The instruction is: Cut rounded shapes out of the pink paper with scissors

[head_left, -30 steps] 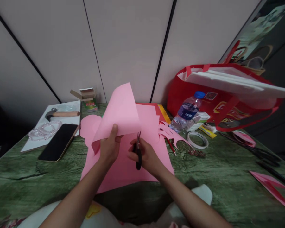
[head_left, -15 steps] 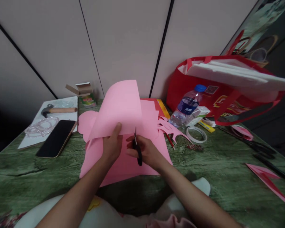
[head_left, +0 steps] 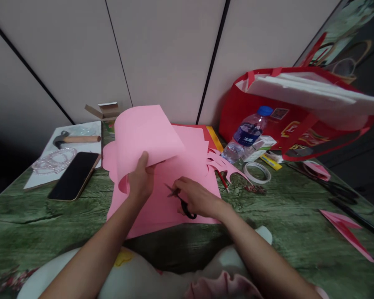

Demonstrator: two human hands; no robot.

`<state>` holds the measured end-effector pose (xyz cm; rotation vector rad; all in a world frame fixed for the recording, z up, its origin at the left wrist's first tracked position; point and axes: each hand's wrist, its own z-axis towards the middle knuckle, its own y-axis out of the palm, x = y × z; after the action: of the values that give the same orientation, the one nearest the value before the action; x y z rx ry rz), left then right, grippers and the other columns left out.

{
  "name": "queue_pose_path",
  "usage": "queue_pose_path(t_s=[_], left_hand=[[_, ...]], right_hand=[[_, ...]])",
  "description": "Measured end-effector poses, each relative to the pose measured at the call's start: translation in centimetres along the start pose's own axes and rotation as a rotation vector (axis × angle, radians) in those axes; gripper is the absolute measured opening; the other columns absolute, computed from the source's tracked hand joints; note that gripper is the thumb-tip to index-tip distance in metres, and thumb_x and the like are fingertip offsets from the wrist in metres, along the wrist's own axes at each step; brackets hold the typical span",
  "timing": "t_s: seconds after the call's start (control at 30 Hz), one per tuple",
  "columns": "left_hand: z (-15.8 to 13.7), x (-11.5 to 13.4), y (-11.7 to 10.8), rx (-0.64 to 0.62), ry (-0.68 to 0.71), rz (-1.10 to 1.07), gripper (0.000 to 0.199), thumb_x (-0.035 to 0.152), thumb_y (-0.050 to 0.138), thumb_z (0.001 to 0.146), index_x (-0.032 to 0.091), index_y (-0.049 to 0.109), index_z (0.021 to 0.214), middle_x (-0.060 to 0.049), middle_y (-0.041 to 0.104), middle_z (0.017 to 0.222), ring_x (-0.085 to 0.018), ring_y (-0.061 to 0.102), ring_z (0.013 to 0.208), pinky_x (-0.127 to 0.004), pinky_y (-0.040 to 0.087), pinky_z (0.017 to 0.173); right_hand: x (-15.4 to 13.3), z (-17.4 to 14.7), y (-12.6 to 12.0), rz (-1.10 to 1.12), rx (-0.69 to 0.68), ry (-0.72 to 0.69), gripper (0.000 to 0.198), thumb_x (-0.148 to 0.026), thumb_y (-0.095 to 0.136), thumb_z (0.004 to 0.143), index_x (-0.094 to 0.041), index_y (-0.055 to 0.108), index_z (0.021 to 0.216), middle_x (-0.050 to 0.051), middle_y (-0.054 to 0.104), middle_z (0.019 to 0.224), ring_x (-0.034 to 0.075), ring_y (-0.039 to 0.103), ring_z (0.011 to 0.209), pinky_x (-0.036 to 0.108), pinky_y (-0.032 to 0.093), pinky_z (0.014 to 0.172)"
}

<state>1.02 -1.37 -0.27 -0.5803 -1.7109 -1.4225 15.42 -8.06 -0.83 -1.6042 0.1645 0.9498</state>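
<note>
My left hand [head_left: 140, 180] grips the near edge of a curled pink paper sheet [head_left: 146, 133], thumb on top. The sheet is lifted and bends over toward the left. In my right hand [head_left: 195, 195] is a pair of small scissors [head_left: 183, 203] with black handles. Their blades are slightly apart, point up and left, and are clear of the lifted sheet. Beneath both hands lie more pink paper sheets [head_left: 196, 166], stacked flat on the table.
A phone [head_left: 75, 176], a bead string [head_left: 54, 161] and a hammer [head_left: 77, 139] lie left. Right are pink scraps [head_left: 224, 164], a tape roll [head_left: 257, 172], a water bottle [head_left: 246, 135] and a red bag [head_left: 268, 99]. A folded pink piece [head_left: 345, 232] lies farther right.
My left hand has shifted left and slightly down, turning the curled sheet. My right hand has moved down with the scissors, away from the sheet's edge, and their blades have parted.
</note>
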Motion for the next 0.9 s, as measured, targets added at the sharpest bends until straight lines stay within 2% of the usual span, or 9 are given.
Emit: queue_pose_path(t_s=[0.07, 0.13, 0.3, 0.4, 0.5, 0.57, 0.73, 0.9], left_hand=[[0.7, 0.1, -0.2, -0.030, 0.037, -0.084, 0.017, 0.016, 0.062, 0.067, 0.016, 0.063, 0.084, -0.005, 0.064, 0.101, -0.022, 0.054, 0.104, -0.035, 0.051, 0.081], [1.3, 0.1, -0.3, -0.050, 0.050, -0.137, 0.017, 0.012, 0.061, 0.068, 0.016, 0.063, 0.084, -0.006, 0.064, 0.100, -0.022, 0.056, 0.101, -0.035, 0.052, 0.079], [1.7, 0.1, -0.6, -0.090, 0.042, -0.132, 0.015, 0.013, 0.059, 0.069, 0.017, 0.064, 0.083, -0.005, 0.063, 0.105, -0.022, 0.056, 0.101, -0.034, 0.053, 0.077], [1.6, 0.1, -0.6, -0.098, 0.032, -0.111, 0.013, 0.013, 0.060, 0.069, 0.018, 0.063, 0.080, -0.004, 0.063, 0.105, -0.022, 0.056, 0.101, -0.032, 0.053, 0.076], [1.4, 0.2, -0.5, -0.115, 0.008, -0.143, 0.011, 0.011, 0.059, 0.069, 0.017, 0.063, 0.077, -0.005, 0.064, 0.100, -0.021, 0.058, 0.094, -0.034, 0.053, 0.075], [1.4, 0.2, -0.4, -0.125, -0.012, -0.168, 0.009, 0.010, 0.058, 0.069, 0.015, 0.063, 0.075, -0.006, 0.065, 0.096, -0.020, 0.060, 0.089, -0.034, 0.053, 0.074], [1.6, 0.1, -0.5, -0.156, -0.045, -0.191, 0.008, 0.009, 0.056, 0.070, 0.012, 0.063, 0.073, -0.007, 0.067, 0.085, -0.019, 0.062, 0.076, -0.036, 0.054, 0.071], [1.4, 0.1, -0.5, -0.199, -0.061, -0.205, 0.010, 0.010, 0.057, 0.070, 0.014, 0.063, 0.076, -0.005, 0.067, 0.085, -0.018, 0.062, 0.076, -0.036, 0.053, 0.072]], right_hand=[[-0.7, -0.2, 0.6, -0.249, -0.133, -0.030, 0.036, -0.002, 0.059, 0.059, -0.014, 0.051, 0.092, 0.010, 0.051, 0.093, 0.021, 0.048, 0.081, 0.028, 0.040, 0.063], [-1.6, -0.4, 1.3, -0.435, -0.187, -0.042, 0.034, -0.003, 0.057, 0.057, -0.011, 0.052, 0.090, 0.014, 0.049, 0.094, 0.024, 0.047, 0.083, 0.032, 0.040, 0.064], [-2.7, -0.4, 2.2, -0.572, -0.205, -0.062, 0.033, -0.003, 0.052, 0.060, -0.008, 0.051, 0.093, 0.018, 0.048, 0.096, 0.028, 0.044, 0.087, 0.035, 0.040, 0.064], [-2.2, -0.4, 1.6, -0.527, -0.218, -0.074, 0.033, -0.004, 0.052, 0.060, -0.010, 0.051, 0.093, 0.016, 0.047, 0.096, 0.026, 0.045, 0.085, 0.030, 0.038, 0.057], [-1.0, -0.3, 0.4, -0.384, -0.228, -0.074, 0.032, -0.003, 0.051, 0.062, -0.013, 0.049, 0.092, 0.011, 0.048, 0.091, 0.020, 0.047, 0.075, 0.026, 0.036, 0.055], [0.1, -0.3, -0.5, -0.280, -0.183, -0.053, 0.035, -0.002, 0.054, 0.061, -0.015, 0.048, 0.092, 0.008, 0.049, 0.091, 0.018, 0.048, 0.077, 0.025, 0.038, 0.060], [2.2, -0.1, -1.2, -0.086, -0.089, -0.017, 0.040, -0.017, 0.070, 0.060, -0.016, 0.049, 0.093, 0.006, 0.052, 0.092, 0.019, 0.050, 0.080, 0.026, 0.040, 0.067], [2.8, 0.0, -1.4, 0.021, -0.058, 0.024, 0.049, -0.028, 0.078, 0.052, -0.016, 0.052, 0.093, 0.006, 0.056, 0.090, 0.019, 0.052, 0.079, 0.027, 0.041, 0.066]])
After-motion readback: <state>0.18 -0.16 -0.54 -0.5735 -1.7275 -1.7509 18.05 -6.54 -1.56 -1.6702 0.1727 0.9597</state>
